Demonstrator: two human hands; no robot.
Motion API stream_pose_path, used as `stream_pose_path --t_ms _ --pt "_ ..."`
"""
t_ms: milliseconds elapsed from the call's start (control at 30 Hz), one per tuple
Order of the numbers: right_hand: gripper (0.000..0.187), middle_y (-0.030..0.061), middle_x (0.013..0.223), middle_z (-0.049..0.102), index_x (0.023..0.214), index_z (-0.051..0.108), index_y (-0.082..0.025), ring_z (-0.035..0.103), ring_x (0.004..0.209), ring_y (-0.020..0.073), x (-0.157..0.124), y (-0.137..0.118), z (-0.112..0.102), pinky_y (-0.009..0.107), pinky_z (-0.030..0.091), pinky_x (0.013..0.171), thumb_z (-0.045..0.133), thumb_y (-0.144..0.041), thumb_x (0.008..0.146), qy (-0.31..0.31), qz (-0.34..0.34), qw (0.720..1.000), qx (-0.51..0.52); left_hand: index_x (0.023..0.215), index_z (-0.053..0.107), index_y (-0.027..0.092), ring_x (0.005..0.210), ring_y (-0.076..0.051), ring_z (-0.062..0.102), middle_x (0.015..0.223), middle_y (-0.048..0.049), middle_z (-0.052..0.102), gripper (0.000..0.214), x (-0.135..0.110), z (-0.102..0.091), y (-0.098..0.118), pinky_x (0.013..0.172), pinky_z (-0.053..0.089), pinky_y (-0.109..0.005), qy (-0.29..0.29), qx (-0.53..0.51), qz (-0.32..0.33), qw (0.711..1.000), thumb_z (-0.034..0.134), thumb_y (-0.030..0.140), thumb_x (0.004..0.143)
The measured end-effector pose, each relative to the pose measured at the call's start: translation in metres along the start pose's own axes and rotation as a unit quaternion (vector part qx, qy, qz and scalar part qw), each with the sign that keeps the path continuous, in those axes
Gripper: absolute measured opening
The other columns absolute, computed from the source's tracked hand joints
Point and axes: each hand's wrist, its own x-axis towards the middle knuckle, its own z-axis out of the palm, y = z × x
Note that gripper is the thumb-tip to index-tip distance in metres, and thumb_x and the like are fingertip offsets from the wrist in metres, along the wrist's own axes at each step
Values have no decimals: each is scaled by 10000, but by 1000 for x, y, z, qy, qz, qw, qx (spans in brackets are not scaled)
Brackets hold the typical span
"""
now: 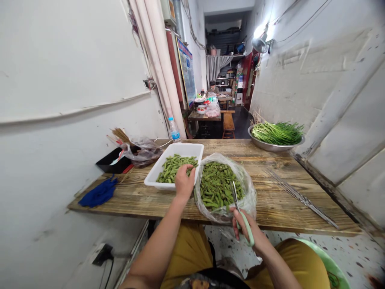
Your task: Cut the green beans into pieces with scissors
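My left hand (184, 182) rests over the near right corner of a white rectangular tray (156, 173) of green pods; its fingers curl down among the pods, and what they hold is hidden. My right hand (251, 235) grips light-green-handled scissors (240, 210), whose blades point up over an open clear plastic bag (249, 192) full of green pods (218, 184). The bag sits right of the tray at the front edge of the wooden table (270, 200).
A metal bowl of long green stalks (276, 134) stands at the back right. Metal skewers (300, 196) lie on the right. A blue cloth (99, 193), a black box with sticks (116, 158), a plastic bag and a water bottle (174, 130) sit left. A green basin (331, 267) is below.
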Motion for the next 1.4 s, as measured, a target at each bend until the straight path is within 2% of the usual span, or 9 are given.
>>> stream_pose_path --t_ms 100,267,367,500,733,933,1100,1233,1400 --pt "427 -54 564 466 763 467 -195 463 432 93 0 0 1 224 396 411 456 -621 787 -5 -7 1000 -11 971 659 220 1163 -288 431 1190 -110 565 222 5 -2 -4 990 252 -484 -31 171 109 979 595 293 772" --pt "434 -44 579 464 747 461 -202 444 442 104 0 1 2 237 392 403 465 -635 775 -24 -4 1000 -17 774 689 231 1011 -243 485 911 -62 651 117 -21 36 2 963 189 -482 -249 209 187 927 572 228 788" --pt "427 -48 573 450 772 483 -203 437 431 105 -1 2 1 230 375 381 489 -630 761 -22 -2 999 -37 730 687 205 1023 -265 485 919 -74 658 109 -27 50 3 949 199 -494 -268 189 168 929 584 195 762" --pt "396 -53 557 442 794 508 -196 420 417 94 0 5 -4 211 357 363 505 -591 775 -18 -1 998 -56 810 705 217 940 -230 569 908 -51 699 143 -26 49 5 930 305 -407 -285 51 84 954 578 266 766" --pt "444 -90 498 398 964 514 -182 368 353 72 7 8 -8 187 334 316 531 -581 768 -38 -25 996 -71 791 727 159 725 -178 626 759 -34 718 216 -37 41 13 713 443 -258 -428 -118 -19 896 610 323 715" --pt "405 -110 433 361 842 523 -193 325 276 52 4 5 -8 168 290 263 560 -584 741 -41 -5 996 -76 762 723 154 690 -155 608 725 -19 710 206 -38 37 17 698 433 -245 -458 -153 -49 874 639 325 684" --pt "437 -103 458 400 898 520 -194 362 281 65 2 3 -6 181 313 256 568 -594 730 -31 0 998 -56 726 693 144 595 -99 543 637 5 660 194 -39 40 22 629 406 -217 -420 -235 -159 862 704 304 618" --pt "468 -65 571 483 978 511 -197 451 396 89 -2 0 -3 207 387 350 536 -606 752 -45 -2 999 11 707 618 123 485 -58 484 577 10 607 285 -41 40 27 499 342 -185 -399 -341 -271 807 743 349 586" --pt "458 -38 623 494 960 511 -194 470 475 112 -11 -12 1 241 418 428 502 -613 774 -58 26 996 64 741 548 124 594 -88 595 723 -64 679 314 -46 38 32 519 380 -169 -389 -391 -297 779 758 304 593"
